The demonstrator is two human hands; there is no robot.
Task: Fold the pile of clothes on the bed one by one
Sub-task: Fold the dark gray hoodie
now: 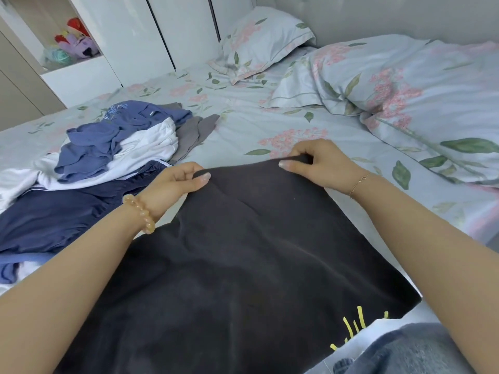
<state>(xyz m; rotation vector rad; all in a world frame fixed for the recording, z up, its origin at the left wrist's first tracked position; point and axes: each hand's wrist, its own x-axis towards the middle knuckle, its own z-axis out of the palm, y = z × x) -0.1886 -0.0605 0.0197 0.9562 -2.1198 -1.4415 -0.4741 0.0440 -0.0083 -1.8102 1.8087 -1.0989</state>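
A black garment [243,252] with yellow marks near its lower right edge lies spread in front of me on the floral bed sheet [270,122]. My left hand [172,182] pinches its far left corner between thumb and fingers. My right hand [318,163] pinches the far right corner the same way. Both corners are lifted slightly off the sheet. To the left lies a pile of clothes [108,147]: blue, white, navy and grey pieces heaped together.
Two floral pillows [264,41] and a bunched duvet [405,95] lie at the back and right of the bed. White wardrobe doors [151,36] and a shelf with plush toys [73,41] stand behind the bed. My knee in jeans [410,349] shows bottom right.
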